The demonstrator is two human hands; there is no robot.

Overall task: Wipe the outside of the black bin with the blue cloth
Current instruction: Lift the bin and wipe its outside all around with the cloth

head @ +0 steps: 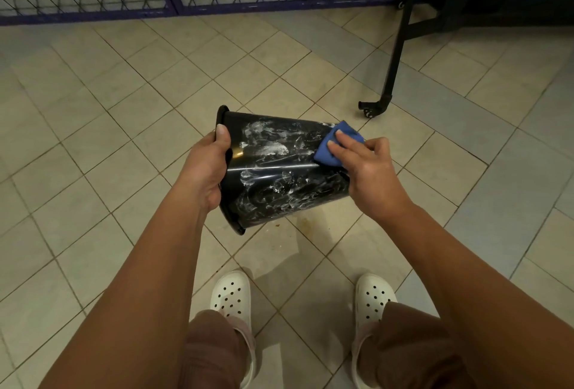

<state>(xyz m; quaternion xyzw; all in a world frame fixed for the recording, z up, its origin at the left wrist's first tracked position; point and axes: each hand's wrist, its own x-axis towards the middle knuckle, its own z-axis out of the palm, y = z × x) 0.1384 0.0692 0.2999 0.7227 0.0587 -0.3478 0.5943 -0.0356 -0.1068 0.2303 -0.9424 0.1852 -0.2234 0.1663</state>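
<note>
You are standing on a tiled floor (124, 115), holding the black bin (279, 177) up on its side above it, mouth facing left and white smears showing across its wall. Your left hand (206, 171) is gripping the rim, thumb hooked over the edge. Your right hand (369, 171) is pressing the blue cloth (323, 155) against the wall near the base with its fingers laid over it.

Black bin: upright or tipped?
Tipped sideways. The left hand grips the black bin by its rim at left; the right hand presses the blue cloth near its base.
</note>
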